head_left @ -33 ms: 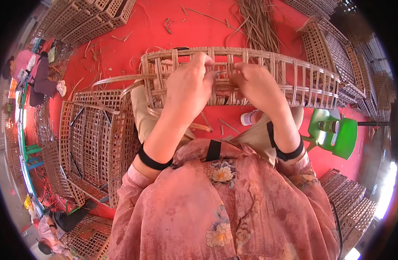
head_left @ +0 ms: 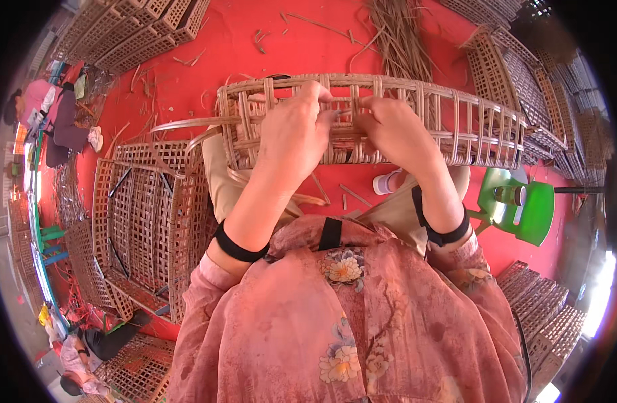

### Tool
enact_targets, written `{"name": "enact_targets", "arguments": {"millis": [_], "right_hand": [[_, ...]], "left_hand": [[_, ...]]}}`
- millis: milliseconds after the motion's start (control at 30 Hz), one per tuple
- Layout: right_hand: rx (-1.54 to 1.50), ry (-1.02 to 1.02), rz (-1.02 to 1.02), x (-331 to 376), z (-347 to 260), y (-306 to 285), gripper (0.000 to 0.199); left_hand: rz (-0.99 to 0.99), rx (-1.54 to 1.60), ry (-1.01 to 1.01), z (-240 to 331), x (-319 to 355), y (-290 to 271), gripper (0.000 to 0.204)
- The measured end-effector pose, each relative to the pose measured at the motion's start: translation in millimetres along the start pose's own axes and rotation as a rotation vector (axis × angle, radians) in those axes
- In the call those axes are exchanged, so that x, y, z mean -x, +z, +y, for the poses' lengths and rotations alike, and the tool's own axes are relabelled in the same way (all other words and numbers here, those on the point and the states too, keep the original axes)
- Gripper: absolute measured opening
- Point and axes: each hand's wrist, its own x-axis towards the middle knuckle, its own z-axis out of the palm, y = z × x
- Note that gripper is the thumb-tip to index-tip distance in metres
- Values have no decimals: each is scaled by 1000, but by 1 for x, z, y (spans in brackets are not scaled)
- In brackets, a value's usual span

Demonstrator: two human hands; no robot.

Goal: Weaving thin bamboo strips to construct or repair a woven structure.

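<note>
A long, half-woven cane basket (head_left: 483, 127) lies sideways across my lap, over the red floor. My left hand (head_left: 298, 131) and my right hand (head_left: 396, 131) meet at its upper middle. Both are closed on a thin cane strip (head_left: 345, 113) threaded between the upright ribs. The fingertips of the two hands almost touch. Loose strip ends (head_left: 181, 124) stick out from the basket's left end. Black bands sit on both wrists, and my flowered pink sleeves fill the lower part of the view.
A stack of finished cane cages (head_left: 147, 221) lies at my left. More cages stand at the right (head_left: 523, 67) and top left (head_left: 134, 33). A bundle of raw cane (head_left: 399, 33) lies ahead. A green stool (head_left: 516, 205) holds a bottle. Other people sit at the left (head_left: 46, 114).
</note>
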Motion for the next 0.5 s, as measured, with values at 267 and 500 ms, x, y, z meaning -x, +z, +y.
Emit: {"name": "enact_targets", "arguments": {"millis": [267, 500], "right_hand": [[96, -118, 292, 23, 0, -14, 18], [-318, 112, 338, 64, 13, -64, 17]], "left_hand": [[7, 200, 11, 13, -8, 6, 17], [-302, 531, 137, 43, -25, 24, 16]]}}
